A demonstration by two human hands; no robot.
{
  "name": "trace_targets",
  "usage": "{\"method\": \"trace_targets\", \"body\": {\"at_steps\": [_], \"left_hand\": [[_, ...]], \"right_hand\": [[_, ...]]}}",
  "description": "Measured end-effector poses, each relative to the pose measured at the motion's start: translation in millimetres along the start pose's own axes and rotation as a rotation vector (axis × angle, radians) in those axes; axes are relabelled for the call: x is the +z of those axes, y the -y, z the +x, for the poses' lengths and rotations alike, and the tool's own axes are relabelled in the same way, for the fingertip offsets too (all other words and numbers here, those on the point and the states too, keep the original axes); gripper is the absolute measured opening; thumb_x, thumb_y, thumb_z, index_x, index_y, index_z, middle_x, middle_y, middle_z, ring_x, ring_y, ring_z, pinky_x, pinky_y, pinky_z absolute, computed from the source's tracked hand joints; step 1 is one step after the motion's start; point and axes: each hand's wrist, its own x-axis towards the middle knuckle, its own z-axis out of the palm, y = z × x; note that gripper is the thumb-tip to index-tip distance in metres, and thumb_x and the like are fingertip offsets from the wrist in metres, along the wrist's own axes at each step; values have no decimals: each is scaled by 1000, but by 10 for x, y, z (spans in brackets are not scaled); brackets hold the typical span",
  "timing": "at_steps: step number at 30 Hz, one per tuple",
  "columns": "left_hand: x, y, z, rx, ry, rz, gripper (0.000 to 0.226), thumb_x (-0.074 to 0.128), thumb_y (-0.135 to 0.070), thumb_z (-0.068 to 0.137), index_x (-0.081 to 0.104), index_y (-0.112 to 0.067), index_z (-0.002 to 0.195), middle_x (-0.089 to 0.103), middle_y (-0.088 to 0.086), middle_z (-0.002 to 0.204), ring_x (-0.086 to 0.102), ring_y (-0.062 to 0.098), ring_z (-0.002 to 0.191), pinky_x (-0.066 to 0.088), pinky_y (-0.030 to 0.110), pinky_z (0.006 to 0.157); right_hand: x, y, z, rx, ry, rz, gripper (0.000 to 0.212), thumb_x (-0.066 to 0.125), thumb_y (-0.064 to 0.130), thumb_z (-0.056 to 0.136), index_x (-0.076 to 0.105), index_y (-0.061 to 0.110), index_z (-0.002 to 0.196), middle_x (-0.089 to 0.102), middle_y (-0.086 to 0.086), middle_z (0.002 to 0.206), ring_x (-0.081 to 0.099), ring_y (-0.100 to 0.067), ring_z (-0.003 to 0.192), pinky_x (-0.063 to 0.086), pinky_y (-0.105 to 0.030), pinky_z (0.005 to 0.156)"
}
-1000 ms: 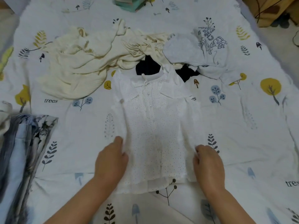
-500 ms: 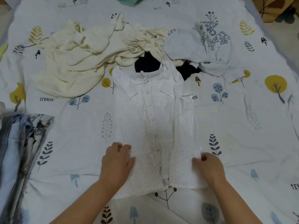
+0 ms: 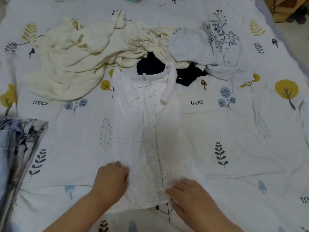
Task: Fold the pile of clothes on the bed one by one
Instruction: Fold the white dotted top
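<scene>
A white dotted blouse (image 3: 147, 134) lies flat in the middle of the bed, collar away from me, with both sides and sleeves folded in to a narrow strip. My left hand (image 3: 110, 180) grips its lower left edge with curled fingers. My right hand (image 3: 189, 196) pinches the lower right hem where the folded side overlaps. Beyond the collar lies the unfolded pile: a cream garment (image 3: 70, 61), a pale grey printed shirt (image 3: 215, 47) and a black garment (image 3: 150, 66) partly under them.
A stack of folded blue and grey patterned clothes (image 3: 18, 148) sits at the left edge. The tree-print bedsheet (image 3: 242, 148) covers the whole bed. Brown items (image 3: 291, 7) stand on the floor beyond the top right corner.
The blouse's right side has been folded inward over the middle, making it narrower. My right hand moved left and toward me along the hem. My left hand shifted slightly down.
</scene>
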Motion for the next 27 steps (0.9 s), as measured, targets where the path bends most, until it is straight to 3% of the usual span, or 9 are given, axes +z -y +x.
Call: {"method": "trace_targets", "body": {"at_steps": [4,6,11,13,16,18,21,23,27], "left_hand": [[-120,-108,101,-84,-68,-136,33,79,-11,62,48,-17,52,41,-8,52,38,11,42,24,17,40],[-167,-216,210,-134,-129,-236,9,63,-16,83,63,-13,74,54,-3,70,51,15,63,41,26,58],[-272,-586,664,-151,-136,-493,20,44,-19,96,59,-13,108,57,-2,99,50,10,87,36,15,76],[-286,-681,928,-198,-133,-594,24,46,-19,96,54,-11,117,58,2,110,52,11,93,41,19,83],[-298,-782,1329,-282,-138,-706,43,53,-25,93,41,-11,131,54,6,121,53,20,108,45,32,97],[-303,-808,1563,-342,-137,-741,57,57,-32,90,32,-12,138,49,7,128,50,24,116,42,37,101],[-300,-813,1831,-369,-160,-709,67,60,-42,86,33,-12,139,50,5,128,48,24,119,42,40,101],[-350,-794,1995,-352,-241,-612,58,59,-49,84,48,-14,128,55,4,119,51,21,110,45,39,96],[-506,-786,2405,-336,-245,-450,44,58,-51,83,61,-13,107,58,2,102,54,20,100,47,37,89]], "right_hand": [[-88,-40,11,190,-241,168,27,47,33,81,68,29,98,67,19,90,58,4,84,42,-4,75],[-188,-103,75,377,-374,222,24,50,23,88,65,22,107,63,11,99,57,-5,94,39,-9,73],[-201,-286,332,708,-182,255,48,46,36,95,32,21,138,48,0,127,47,-18,114,40,-28,87],[-151,-311,376,713,-115,293,38,44,33,96,35,24,132,58,3,114,55,-16,99,43,-28,77],[-155,-350,303,668,-244,252,7,41,26,97,44,30,102,56,13,74,52,-5,66,36,-18,55],[-184,-361,263,669,-259,240,3,43,29,96,43,30,99,54,13,71,57,-6,69,37,-18,55],[-91,-354,262,672,-95,117,33,37,40,96,43,27,127,63,9,104,61,-9,99,44,-21,70],[-107,-381,291,666,-158,87,39,38,45,94,49,25,124,66,11,105,63,-3,94,39,-16,59],[-198,-417,402,708,-146,296,53,44,55,90,26,31,134,52,18,122,55,-4,108,33,-16,74]]}}
